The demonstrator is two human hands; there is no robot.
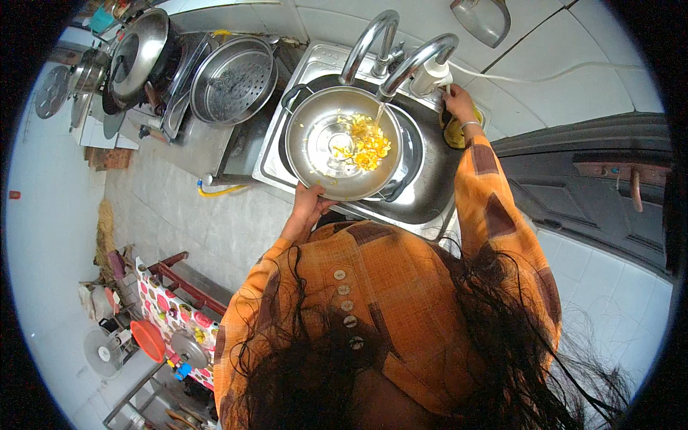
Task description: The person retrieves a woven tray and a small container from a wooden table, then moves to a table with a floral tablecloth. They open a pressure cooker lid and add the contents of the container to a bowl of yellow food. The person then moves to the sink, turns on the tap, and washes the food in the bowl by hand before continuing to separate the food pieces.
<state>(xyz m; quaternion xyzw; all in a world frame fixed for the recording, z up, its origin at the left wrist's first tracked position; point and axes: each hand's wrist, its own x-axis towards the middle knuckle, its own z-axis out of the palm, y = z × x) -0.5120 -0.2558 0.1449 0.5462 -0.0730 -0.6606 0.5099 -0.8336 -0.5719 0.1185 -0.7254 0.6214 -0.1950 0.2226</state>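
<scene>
My left hand (307, 209) grips the near rim of a wide stainless steel bowl (312, 156), thumb on top and fingers beneath. Small yellow and orange pieces (368, 142), perhaps chopped food or petals, lie wet on the bowl's right side. A thin stream of water falls onto them from the nearer curved chrome spout (411, 62). At the sink's back right, my right hand (459, 103) holds the small handle of the white tap unit (430, 78). Under the bowl sits a dark-handled pan (411, 148) in the steel sink (446, 185).
A second chrome spout (371, 37) arches beside the first. Left of the sink stand a perforated steel pot (234, 80) and a lidded wok (140, 54). Behind on the left is a table with a patterned cloth (161, 293) and an orange basin (148, 340). A dark door (580, 188) is at right.
</scene>
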